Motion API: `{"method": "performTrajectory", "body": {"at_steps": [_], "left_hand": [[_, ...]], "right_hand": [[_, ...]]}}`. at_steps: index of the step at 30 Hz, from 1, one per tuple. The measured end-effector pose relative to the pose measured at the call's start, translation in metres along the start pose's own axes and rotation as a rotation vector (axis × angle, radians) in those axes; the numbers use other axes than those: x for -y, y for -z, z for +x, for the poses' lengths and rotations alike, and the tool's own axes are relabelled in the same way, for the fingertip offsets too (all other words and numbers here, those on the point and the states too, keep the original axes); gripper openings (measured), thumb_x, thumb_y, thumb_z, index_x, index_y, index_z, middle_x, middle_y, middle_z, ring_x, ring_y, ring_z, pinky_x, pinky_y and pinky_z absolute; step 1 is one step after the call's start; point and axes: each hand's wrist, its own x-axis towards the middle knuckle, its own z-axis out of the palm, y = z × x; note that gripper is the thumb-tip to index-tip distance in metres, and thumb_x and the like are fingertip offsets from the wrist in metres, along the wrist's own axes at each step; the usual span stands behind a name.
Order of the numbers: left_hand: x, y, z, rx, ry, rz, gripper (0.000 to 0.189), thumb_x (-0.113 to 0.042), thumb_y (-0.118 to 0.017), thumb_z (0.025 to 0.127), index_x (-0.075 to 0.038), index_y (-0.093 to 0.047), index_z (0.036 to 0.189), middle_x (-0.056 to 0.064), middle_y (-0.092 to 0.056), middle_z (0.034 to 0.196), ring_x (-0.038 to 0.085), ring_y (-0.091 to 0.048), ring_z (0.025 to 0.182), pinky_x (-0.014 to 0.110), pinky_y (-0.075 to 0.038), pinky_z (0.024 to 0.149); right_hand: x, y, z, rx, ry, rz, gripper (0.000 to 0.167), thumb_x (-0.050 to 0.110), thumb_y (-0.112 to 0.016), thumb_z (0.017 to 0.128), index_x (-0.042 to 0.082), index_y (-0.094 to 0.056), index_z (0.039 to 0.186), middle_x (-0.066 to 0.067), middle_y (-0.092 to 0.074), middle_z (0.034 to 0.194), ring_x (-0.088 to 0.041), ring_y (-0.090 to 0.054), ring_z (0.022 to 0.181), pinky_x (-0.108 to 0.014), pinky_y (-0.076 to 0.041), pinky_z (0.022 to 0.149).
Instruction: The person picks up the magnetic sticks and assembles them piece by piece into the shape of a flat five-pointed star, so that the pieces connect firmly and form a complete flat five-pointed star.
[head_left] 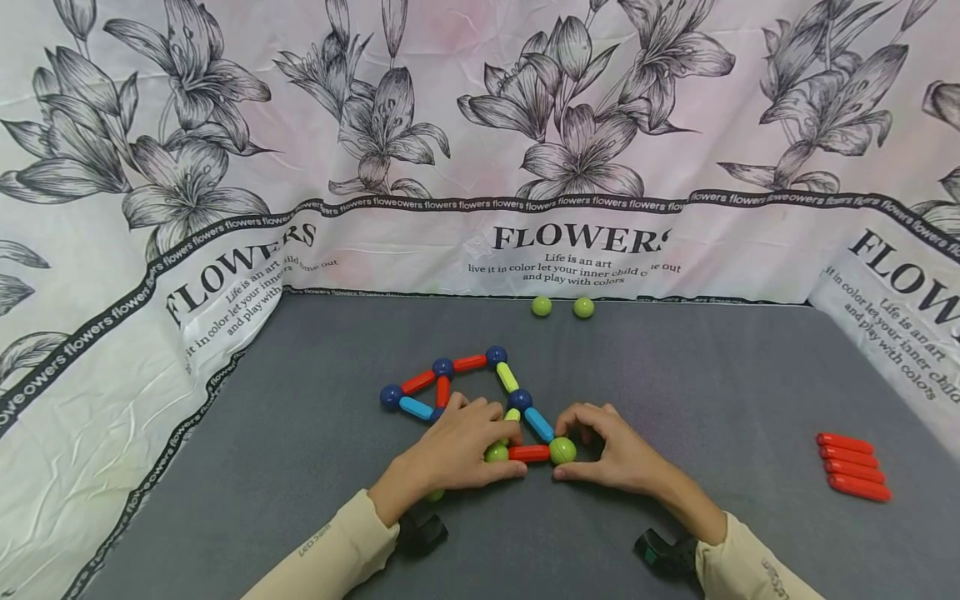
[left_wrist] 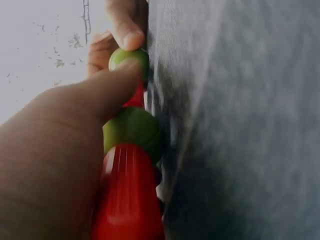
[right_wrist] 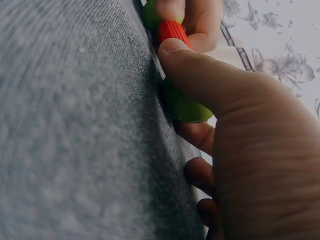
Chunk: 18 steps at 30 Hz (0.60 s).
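A flat structure of coloured rods and balls lies in front of me. My left hand point(head_left: 468, 446) curls over its near part and grips a green ball point(head_left: 497, 452), hiding some of the rods. From that ball a red rod point(head_left: 529, 453) leads to another green ball point(head_left: 562, 450), which my right hand point(head_left: 618, 450) pinches between thumb and fingers. A blue rod point(head_left: 538, 424) runs from there up to a dark blue ball point(head_left: 520, 400). In the left wrist view, another red rod point(left_wrist: 125, 195) joins the near green ball point(left_wrist: 132, 132). A further green ball point(head_left: 435, 495) peeks out below my left hand.
Farther left, the structure continues with red rods point(head_left: 418, 382), a blue rod point(head_left: 416, 408) and dark blue balls point(head_left: 390, 396). Two loose green balls point(head_left: 542, 307) sit at the back edge. Several red rods point(head_left: 853, 467) lie side by side at the right. Flower-printed cloth point(head_left: 420, 250) borders the grey tabletop point(head_left: 712, 367).
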Motion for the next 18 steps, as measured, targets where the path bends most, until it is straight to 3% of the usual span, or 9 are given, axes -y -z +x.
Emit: {"method": "performTrajectory", "body": {"at_steps": [6,10,15,18], "left_hand": [[0.0026,0.004,-0.0015,0.036,-0.028,0.014,0.04,-0.056,-0.07,0.091,-0.036,-0.064,0.124,-0.011,-0.057,0.101,0.008,-0.046,0.092,0.048,-0.032,0.101],[0.0034,0.0059,-0.0026,0.034,-0.037,0.02,0.041,-0.05,-0.071,0.093,-0.036,-0.061,0.131,-0.011,-0.061,0.11,0.01,-0.049,0.101,0.054,-0.028,0.109],[0.003,0.0064,-0.0032,0.011,-0.04,0.025,0.043,-0.031,-0.072,0.093,-0.035,-0.059,0.134,-0.012,-0.064,0.119,0.011,-0.052,0.111,0.061,-0.023,0.115],[0.0035,0.0057,-0.0022,0.019,-0.023,0.004,0.058,-0.019,-0.071,0.089,-0.035,-0.053,0.142,-0.012,-0.064,0.124,0.012,-0.052,0.116,0.063,-0.019,0.116]], "right_hand": [[-0.0005,-0.0001,-0.0013,-0.013,-0.033,-0.013,0.037,0.028,-0.089,0.078,0.031,-0.062,0.104,0.015,-0.06,0.092,-0.008,-0.046,0.078,-0.03,-0.033,0.072],[0.001,-0.0004,-0.0024,-0.023,-0.072,-0.008,0.027,0.025,-0.083,0.086,0.032,-0.062,0.102,0.014,-0.058,0.089,-0.009,-0.046,0.079,-0.032,-0.035,0.071],[0.0011,-0.0001,-0.0037,-0.053,-0.046,0.037,0.022,0.016,-0.076,0.09,0.034,-0.063,0.093,0.016,-0.059,0.081,-0.009,-0.048,0.075,-0.032,-0.035,0.071],[0.0008,0.0005,-0.0036,-0.07,-0.031,0.063,0.025,0.012,-0.075,0.091,0.035,-0.065,0.089,0.017,-0.061,0.078,-0.007,-0.05,0.072,-0.031,-0.036,0.071]]}}
